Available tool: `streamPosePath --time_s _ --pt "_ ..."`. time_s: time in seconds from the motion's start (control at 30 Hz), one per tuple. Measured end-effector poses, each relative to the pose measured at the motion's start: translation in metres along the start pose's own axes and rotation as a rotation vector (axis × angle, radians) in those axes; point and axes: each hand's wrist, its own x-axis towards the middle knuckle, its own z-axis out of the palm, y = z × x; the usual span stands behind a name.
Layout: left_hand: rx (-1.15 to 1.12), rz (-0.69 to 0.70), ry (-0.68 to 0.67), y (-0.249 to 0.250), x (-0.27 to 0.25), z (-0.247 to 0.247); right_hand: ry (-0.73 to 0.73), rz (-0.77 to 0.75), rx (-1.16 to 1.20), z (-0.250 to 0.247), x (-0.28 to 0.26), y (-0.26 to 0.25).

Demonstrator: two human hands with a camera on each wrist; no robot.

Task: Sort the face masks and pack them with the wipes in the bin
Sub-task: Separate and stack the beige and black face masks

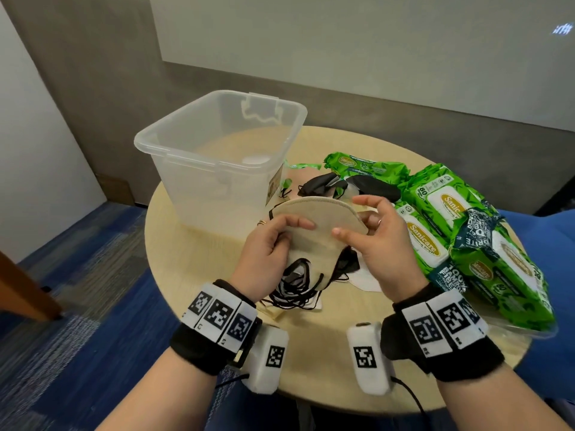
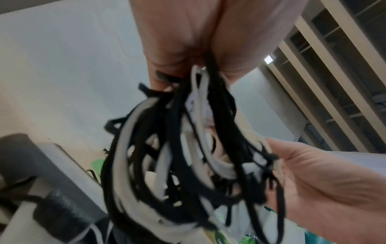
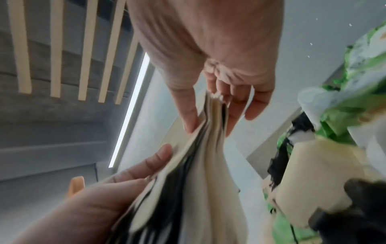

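A stack of face masks (image 1: 314,217) with a beige one on top is held above the round table (image 1: 193,275), just in front of the bin. My left hand (image 1: 289,227) grips its left side, thumb on top. My right hand (image 1: 357,219) pinches its right edge between thumb and fingers. The stack's layers (image 3: 208,148) are beige, white and black. Tangled black and white ear loops (image 2: 177,156) hang below my left palm. The clear plastic bin (image 1: 217,144) stands open at the back left. Green wipes packs (image 1: 435,213) lie on the right.
Loose black masks (image 1: 348,185) lie on the table behind my hands, between the bin and the wipes. A white mask (image 1: 364,279) lies on the table under my right hand. Blue carpet surrounds the table, and a wooden furniture leg (image 1: 28,293) stands at the left.
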Motion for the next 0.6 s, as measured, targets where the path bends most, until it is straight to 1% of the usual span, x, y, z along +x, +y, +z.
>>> streamPosePath --time_s 0.03,0.13,0.17,0.23,0.3,0.37,0.43,0.5,0.6 --pt "0.012 0.006 -0.019 0.000 0.001 0.001 -0.043 -0.001 -0.081 -0.003 0.002 -0.002" --pt "0.005 0.021 -0.113 0.004 0.001 0.002 -0.263 0.036 -0.255 -0.008 0.008 -0.006" --pt "-0.002 0.033 -0.136 0.006 0.001 0.003 -0.313 0.038 -0.274 -0.010 0.009 -0.007" --pt "-0.042 0.045 -0.159 0.007 0.000 0.002 -0.367 0.044 -0.249 -0.011 0.009 -0.010" --pt "-0.107 0.003 -0.167 0.004 -0.002 0.001 -0.364 0.037 -0.198 -0.011 0.009 -0.011" --pt "-0.143 -0.041 -0.178 -0.001 -0.005 0.001 -0.291 0.045 -0.119 -0.015 0.010 -0.010" --pt "-0.132 -0.076 -0.174 -0.005 -0.007 0.000 -0.202 0.064 -0.037 -0.020 0.012 -0.008" --pt "-0.156 -0.112 -0.178 -0.005 -0.008 0.001 -0.162 0.056 -0.038 -0.025 0.015 -0.005" --pt "-0.177 -0.101 -0.175 -0.006 -0.008 0.000 -0.141 0.030 -0.073 -0.027 0.016 -0.007"
